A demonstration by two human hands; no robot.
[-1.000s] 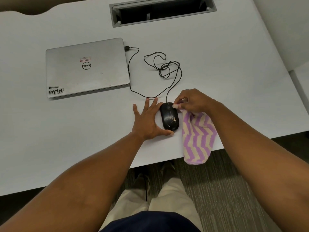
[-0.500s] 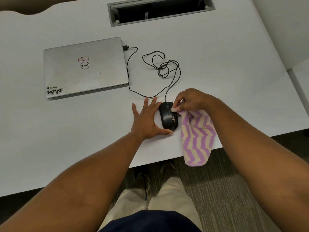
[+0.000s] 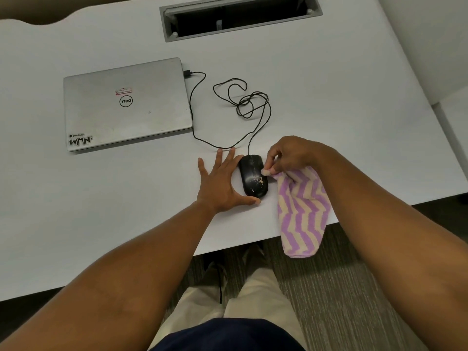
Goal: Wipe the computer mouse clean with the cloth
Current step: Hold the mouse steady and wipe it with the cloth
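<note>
- White desk (image 3: 329, 102): carries everything named below; both forearms reach across its near edge from the bottom of the view.
- Cable tray opening (image 3: 240, 17): grey-framed slot in the desk, well beyond both hands.
- Closed silver laptop (image 3: 126, 105): lid down, bearing a round logo and stickers; lies beyond and to the left of the left hand, well apart from it.
- Striped cloth (image 3: 301, 211): purple-and-cream zigzag pattern; its upper end is bunched at the right hand, the rest trails toward the viewer under the right forearm and hangs over the desk's near edge.
- Right hand (image 3: 291, 155): arched above the desk, fingers curled, fingertips pinching a small wad of the cloth against the right flank of the mouse.
- Left hand (image 3: 220, 183): flat on the desk, palm down, fingers straight and spread; the thumb stretches rightward to touch the near end of the mouse, and the index finger lies along its left side.
- Black computer mouse (image 3: 252, 177): sits on the desk between the two hands; pale specks mark its right rear surface, just beside the cloth wad.
- Black mouse cord (image 3: 243, 102): runs from the mouse's far end, loops loosely beyond the hands, and ends at a plug in the laptop's right edge.
</note>
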